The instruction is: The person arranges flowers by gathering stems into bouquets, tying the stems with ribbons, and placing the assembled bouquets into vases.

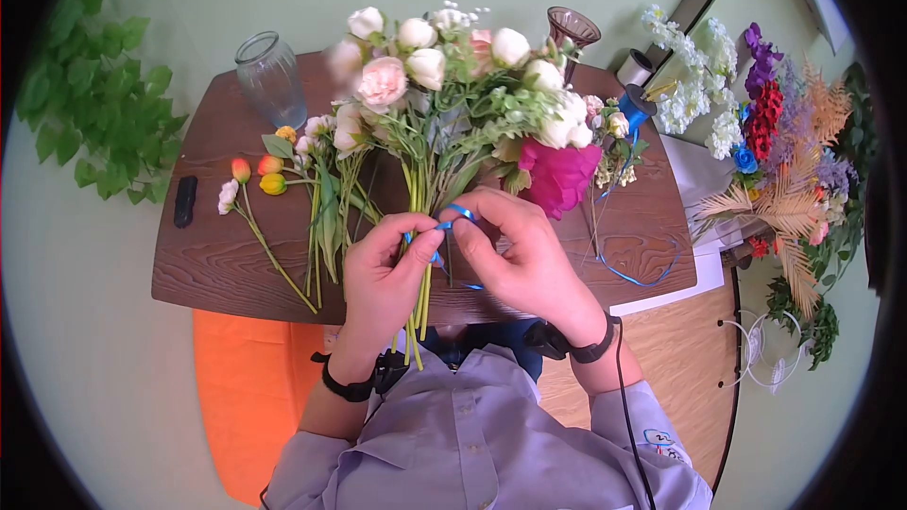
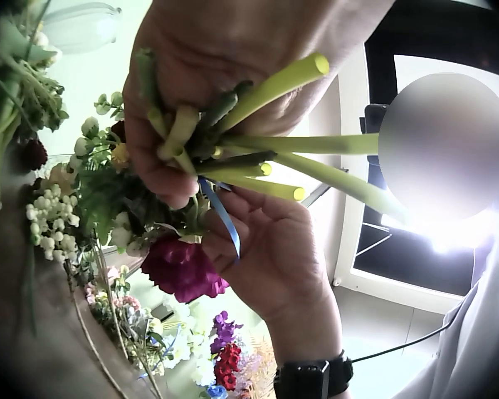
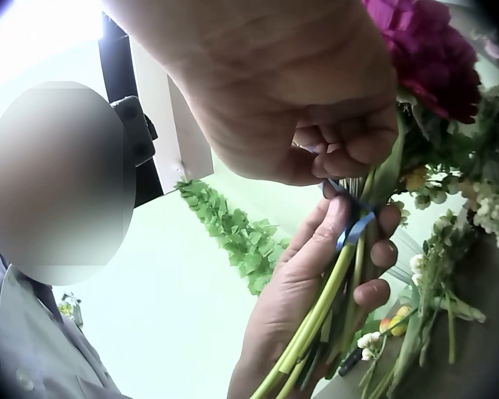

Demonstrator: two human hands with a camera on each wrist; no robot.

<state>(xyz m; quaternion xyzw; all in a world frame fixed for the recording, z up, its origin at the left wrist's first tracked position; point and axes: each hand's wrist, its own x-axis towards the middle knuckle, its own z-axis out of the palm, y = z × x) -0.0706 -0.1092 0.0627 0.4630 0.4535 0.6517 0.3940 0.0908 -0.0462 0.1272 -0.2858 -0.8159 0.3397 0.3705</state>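
Head view: pale green wall [image 1: 208, 0], one dark wood-grain bench [image 1: 203, 260], one big bouquet [image 1: 427, 68] upper middle. Left hand [image 1: 387, 269]'s curled round its green stems [image 3: 320, 299] mid-frame. Two glass vases, clear one [image 1: 271, 80] upper left, brownish one [image 1: 572, 33] upper right. Right hand [image 1: 510, 250]'s pinching one skinny, shiny blue ribbon [image 3: 357, 230].

The left hand [image 1: 385, 269] grips; the right hand [image 1: 520, 257] pinches close beside it.
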